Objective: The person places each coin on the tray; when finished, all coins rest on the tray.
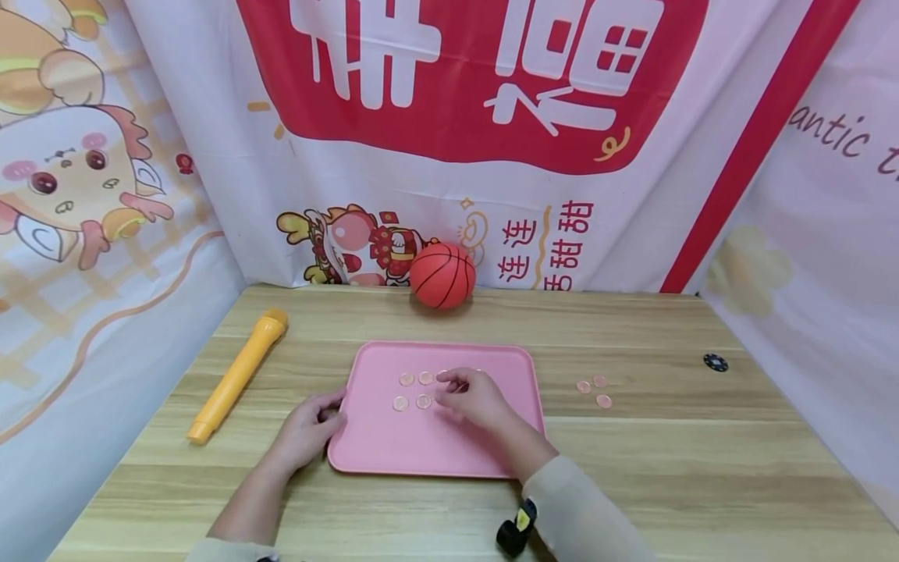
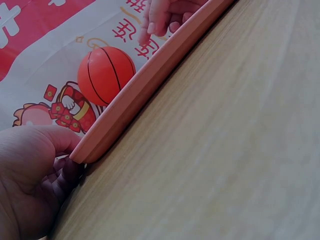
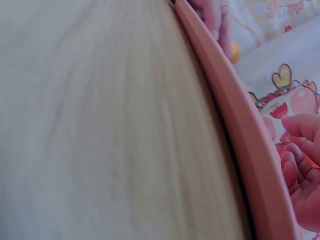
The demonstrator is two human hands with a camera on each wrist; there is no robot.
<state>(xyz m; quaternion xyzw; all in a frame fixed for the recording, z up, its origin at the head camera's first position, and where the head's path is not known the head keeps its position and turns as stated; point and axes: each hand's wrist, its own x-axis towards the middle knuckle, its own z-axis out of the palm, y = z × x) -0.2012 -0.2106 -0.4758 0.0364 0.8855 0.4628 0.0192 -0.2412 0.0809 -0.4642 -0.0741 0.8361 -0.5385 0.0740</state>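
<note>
A pink rectangular tray [image 1: 435, 453] lies on the wooden table, with several small copper-coloured coins [image 1: 400, 403] set out in two short rows on it. At the tray's left edge my left hand [image 1: 306, 431] pinches the rim, thumb on top and fingers curled below in the left wrist view. My right hand [image 1: 474, 400] hovers over the middle of the tray, beside the coins. Its fingers are loosely bent, and the right wrist view shows thumb and fingers apart with nothing between them. The palm and forearm cover part of the tray.
Three more coins [image 1: 604, 401] lie on the table right of the tray, and a black patterned chip [image 1: 716, 362] sits farther right. A yellow toy microphone [image 1: 239, 377] lies at the left. Behind the tray, a small orange basketball [image 1: 442, 275] stands against the printed cloth [image 1: 618, 234].
</note>
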